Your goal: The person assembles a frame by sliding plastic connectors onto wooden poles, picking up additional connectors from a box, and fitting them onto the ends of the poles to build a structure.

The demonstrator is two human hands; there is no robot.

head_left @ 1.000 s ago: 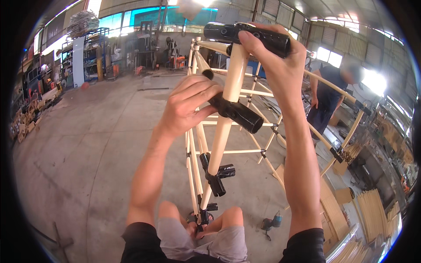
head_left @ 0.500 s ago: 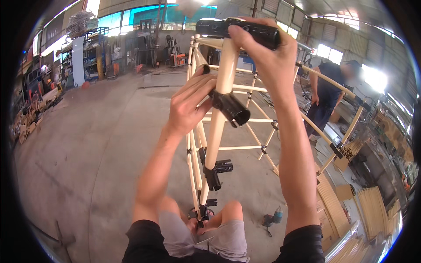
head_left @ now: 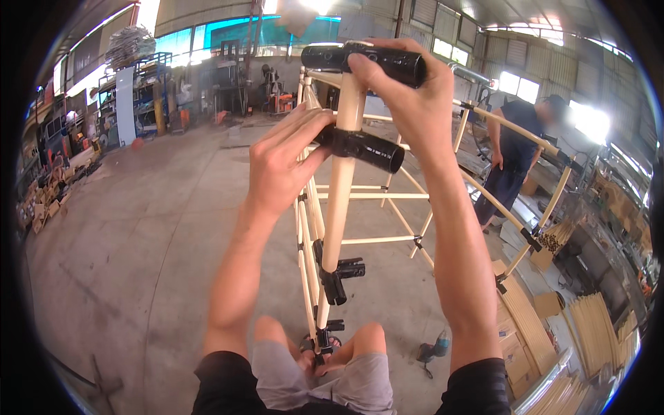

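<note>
A cream-coloured pipe [head_left: 339,200] stands upright in front of me, part of a tall pipe frame. At its top sits a black tubular pipe joint [head_left: 325,58], lying crosswise; my right hand [head_left: 423,93] is wrapped round its right part, thumb on its near face. A little lower, a second black pipe joint [head_left: 370,150] goes around the pipe, one end pointing right. My left hand [head_left: 277,162] grips its left end, which the fingers partly hide. Further down, another black joint [head_left: 335,282] with side branches is on the same pipe.
More cream pipes with black connectors [head_left: 531,238] extend behind and to the right. A person [head_left: 517,145] in dark clothes stands at the right. A cordless drill [head_left: 434,351] stands on the floor. Bundles of cream pipes [head_left: 593,332] lie at the lower right. Loaded shelves [head_left: 149,90] are at the far left.
The lower joint has turned, so its right end now points more level and to the right. The top joint and my right hand have shifted slightly left and down in view.
</note>
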